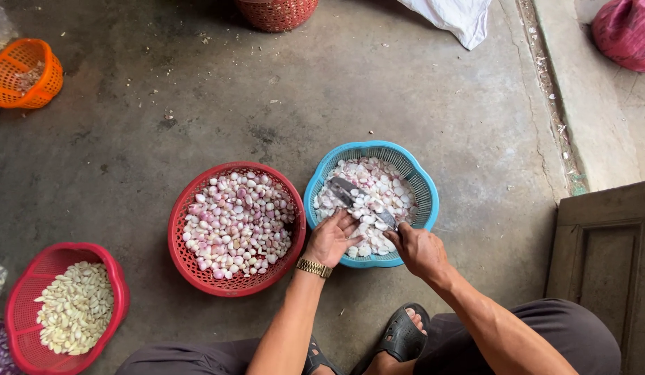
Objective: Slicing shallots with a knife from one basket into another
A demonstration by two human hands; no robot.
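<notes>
Fingers of the left hand (331, 238) lay loosely spread, palm up, over the near rim of the blue basket (428, 196), touching the peeled shallot pieces (375, 186) inside. Right hand (419, 250) was curled tight round the handle of a knife (357, 198), whose blade rested flat across the pieces. Just left stood a red basket (180, 215) of pink shallots; farther left, a second held pale cloves (76, 305).

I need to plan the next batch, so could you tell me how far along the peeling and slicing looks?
Done: red basket full of peeled shallots. In hand: right hand holds a knife over the blue basket of slices, left hand on its rim. Left: those shallots are still whole.
</notes>
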